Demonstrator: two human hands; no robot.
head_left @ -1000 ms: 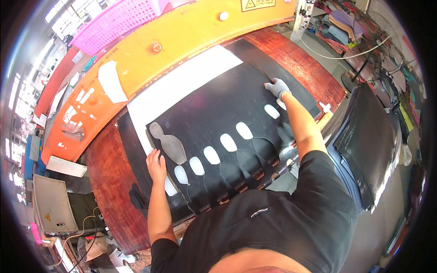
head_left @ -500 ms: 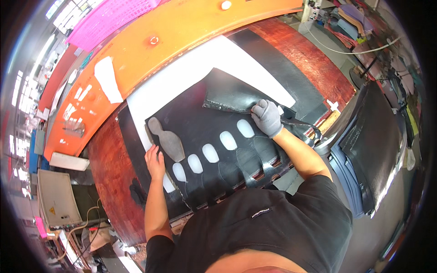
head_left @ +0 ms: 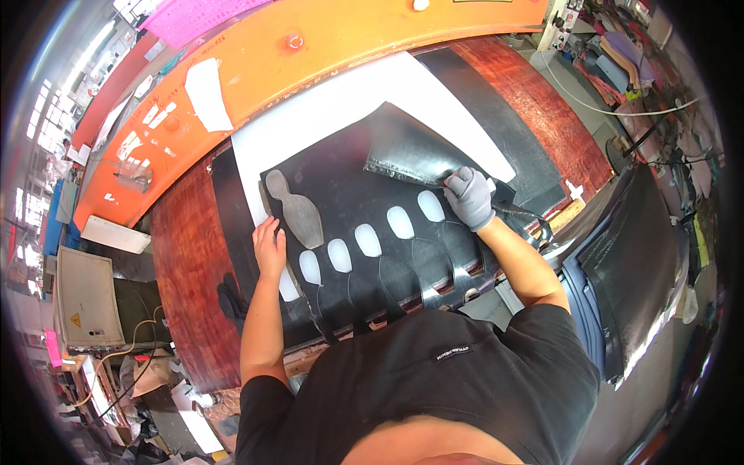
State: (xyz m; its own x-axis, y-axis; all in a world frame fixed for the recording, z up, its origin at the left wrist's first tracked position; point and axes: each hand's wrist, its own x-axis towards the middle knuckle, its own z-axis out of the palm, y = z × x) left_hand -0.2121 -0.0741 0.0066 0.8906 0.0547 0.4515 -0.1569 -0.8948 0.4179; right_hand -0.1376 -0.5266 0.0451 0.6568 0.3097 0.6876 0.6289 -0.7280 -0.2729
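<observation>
Reference: the sole-shaped piece, lying flat, grey.

Black sheet is directly under it and runs well out to its right. The sheet's far-right part is folded back over itself as a flap, shiny face up.

Right hand, grey glove, is well right of the piece: fingers curled tight, grasping the folded sheet at the flap's near edge. Looks like that grip is what holds the fold up.

Left hand, bare, is just left of the piece: fingers extended, laid at the sheet's left edge, not clenched. Probably steadying that side against drag from the right; can't tell how hard it presses.

White board sits under the sheet, showing beyond the piece and to its left. Likely backing. Row of white ovals starts just on the near side of the piece and runs off right; they read as openings showing the board.

Orange beam spans beyond the piece, well apart from both hands.
</observation>
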